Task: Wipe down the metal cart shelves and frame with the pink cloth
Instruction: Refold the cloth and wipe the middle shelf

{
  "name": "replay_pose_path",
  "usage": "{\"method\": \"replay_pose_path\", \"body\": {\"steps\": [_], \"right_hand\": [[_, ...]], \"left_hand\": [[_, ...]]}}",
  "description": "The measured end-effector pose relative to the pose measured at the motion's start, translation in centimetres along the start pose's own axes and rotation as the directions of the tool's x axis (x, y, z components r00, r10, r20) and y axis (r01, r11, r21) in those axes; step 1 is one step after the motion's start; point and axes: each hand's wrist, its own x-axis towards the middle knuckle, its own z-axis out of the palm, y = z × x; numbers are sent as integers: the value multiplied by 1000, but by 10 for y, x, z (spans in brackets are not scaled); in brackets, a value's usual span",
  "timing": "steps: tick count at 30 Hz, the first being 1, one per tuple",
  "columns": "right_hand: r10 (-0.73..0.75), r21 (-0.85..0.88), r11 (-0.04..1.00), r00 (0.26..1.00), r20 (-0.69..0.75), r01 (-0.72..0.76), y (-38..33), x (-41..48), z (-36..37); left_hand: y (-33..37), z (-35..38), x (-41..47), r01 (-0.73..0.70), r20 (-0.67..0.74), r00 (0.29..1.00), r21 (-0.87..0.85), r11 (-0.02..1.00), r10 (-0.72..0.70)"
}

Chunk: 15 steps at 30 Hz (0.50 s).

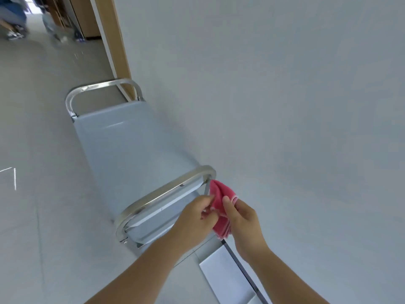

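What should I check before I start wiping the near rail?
1. Cloth held: ok, left hand and right hand both pinch it.
2. Cloth folded flat: not ok, it is bunched.
3. Cloth touching near rail: cannot tell, its tip sits right by the rail's post.
4. Top shelf free of items: ok, nothing lies on it.
5. Gap between cart and wall: cannot tell.
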Motion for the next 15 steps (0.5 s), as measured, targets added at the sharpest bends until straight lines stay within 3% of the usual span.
{"method": "replay_pose_path", "body": {"steps": [5, 10, 13, 15], "right_hand": [[-79, -56, 996, 991, -112, 73, -74, -2, -7], [-117, -59, 993, 963, -243, 105, -103, 11, 9], [-123, -61, 992, 935, -333, 108, -113, 11, 34], [-134, -84, 991, 906, -401, 109, -113, 6, 52]], "left_hand": [[62, -23, 5, -41, -95, 995, -12, 999, 40], [79, -70, 14, -21, -181, 983, -186, 982, -14], [75, -106, 21, -25, -145, 989, -300, 954, -20], [66, -131, 25, -17, -72, 997, -277, 961, -3]]}}
